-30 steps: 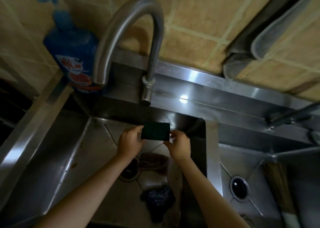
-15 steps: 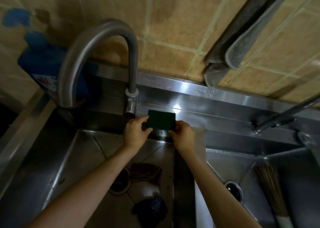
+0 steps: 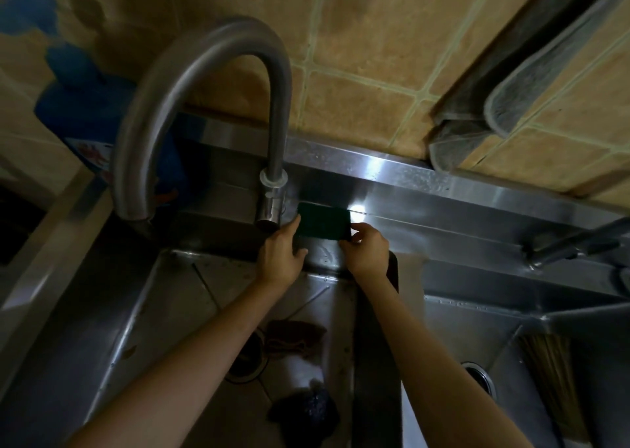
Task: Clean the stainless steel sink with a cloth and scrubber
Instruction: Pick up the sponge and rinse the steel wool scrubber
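green scrubber (image 3: 323, 223) pinched by left hand (image 3: 280, 256) and right hand (image 3: 365, 250) fingers, blue bottle (image 3: 85, 113) label unreadable

steel sink (image 3: 443, 188), brown cloth (image 3: 293, 340), dark scrubber (image 3: 306, 410)

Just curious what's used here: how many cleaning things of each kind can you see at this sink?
Green scrubber pads: 1
Dark scourers: 1
Brown cloths: 1
Blue detergent bottles: 1
Grey hanging cloths: 1
Brushes: 1
Total: 6

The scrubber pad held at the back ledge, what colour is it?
Dark green, seen in the head view: the scrubber pad.
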A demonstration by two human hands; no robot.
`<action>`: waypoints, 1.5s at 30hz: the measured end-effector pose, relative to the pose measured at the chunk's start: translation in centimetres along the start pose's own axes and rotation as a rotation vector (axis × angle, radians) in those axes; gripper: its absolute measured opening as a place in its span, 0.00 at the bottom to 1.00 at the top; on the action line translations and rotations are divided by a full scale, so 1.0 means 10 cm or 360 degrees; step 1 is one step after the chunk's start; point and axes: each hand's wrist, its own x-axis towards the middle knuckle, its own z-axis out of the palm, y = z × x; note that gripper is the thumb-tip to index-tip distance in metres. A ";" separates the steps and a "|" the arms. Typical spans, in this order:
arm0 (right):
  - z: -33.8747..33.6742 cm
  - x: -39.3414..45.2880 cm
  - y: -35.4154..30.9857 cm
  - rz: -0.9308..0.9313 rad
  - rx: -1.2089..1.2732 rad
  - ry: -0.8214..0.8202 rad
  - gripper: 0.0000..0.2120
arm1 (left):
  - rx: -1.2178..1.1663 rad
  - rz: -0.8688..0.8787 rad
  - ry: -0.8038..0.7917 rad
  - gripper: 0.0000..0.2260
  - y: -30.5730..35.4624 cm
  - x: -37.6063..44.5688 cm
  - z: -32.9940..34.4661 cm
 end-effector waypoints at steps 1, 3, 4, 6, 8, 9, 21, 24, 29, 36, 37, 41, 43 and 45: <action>0.00 0.00 0.00 0.0004 -0.0010 0.0004 0.19 | -0.0002 0.0001 -0.0025 0.32 0.00 0.00 0.00; 0.01 -0.01 -0.01 0.0012 -0.0025 0.0022 0.21 | 0.0000 0.0029 -0.0064 0.33 -0.02 0.00 -0.01; 0.02 -0.01 0.00 0.0016 -0.0025 0.0033 0.22 | 0.0016 0.0056 -0.0082 0.34 -0.03 -0.01 -0.01; 0.05 -0.04 0.01 0.0017 -0.0033 0.0055 0.22 | 0.0054 0.0111 -0.0108 0.34 -0.07 -0.03 -0.02; 0.08 -0.07 0.06 0.0016 -0.0069 0.0081 0.21 | 0.0075 0.0133 -0.0107 0.33 -0.12 -0.07 -0.04; 0.09 -0.08 0.07 0.0021 -0.0082 0.0099 0.20 | 0.0088 0.0133 -0.0098 0.33 -0.14 -0.09 -0.05; 0.04 -0.14 0.11 -0.0030 -0.0003 0.0027 0.19 | 0.0190 0.0132 -0.0227 0.36 -0.14 -0.04 -0.13; 0.06 -0.26 0.19 0.0041 0.0003 0.0071 0.18 | 0.0115 0.0162 -0.0167 0.36 -0.23 -0.16 -0.11; 0.19 -0.60 0.49 0.0158 0.0064 -0.0163 0.16 | 0.0142 0.0084 -0.0282 0.33 -0.53 -0.45 -0.07; 0.46 -0.99 1.03 0.0581 0.0031 -0.0715 0.18 | 0.0356 -0.0011 -0.0642 0.28 -0.89 -0.82 0.11; 0.49 -1.05 1.07 0.0608 -0.0043 -0.0804 0.17 | 0.0381 0.0001 -0.0713 0.25 -0.92 -0.89 0.13; 0.63 -1.32 1.22 0.0587 -0.0493 -0.1016 0.20 | 0.0452 0.0005 -0.0930 0.18 -1.15 -1.12 0.31; 0.68 -1.44 1.26 0.0555 -0.0558 -0.1130 0.28 | 0.0548 -0.0023 -0.1067 0.15 -1.23 -1.21 0.40; 0.72 -1.57 1.32 0.0634 -0.0473 -0.1148 0.29 | 0.0635 -0.0055 -0.1258 0.15 -1.27 -1.32 0.48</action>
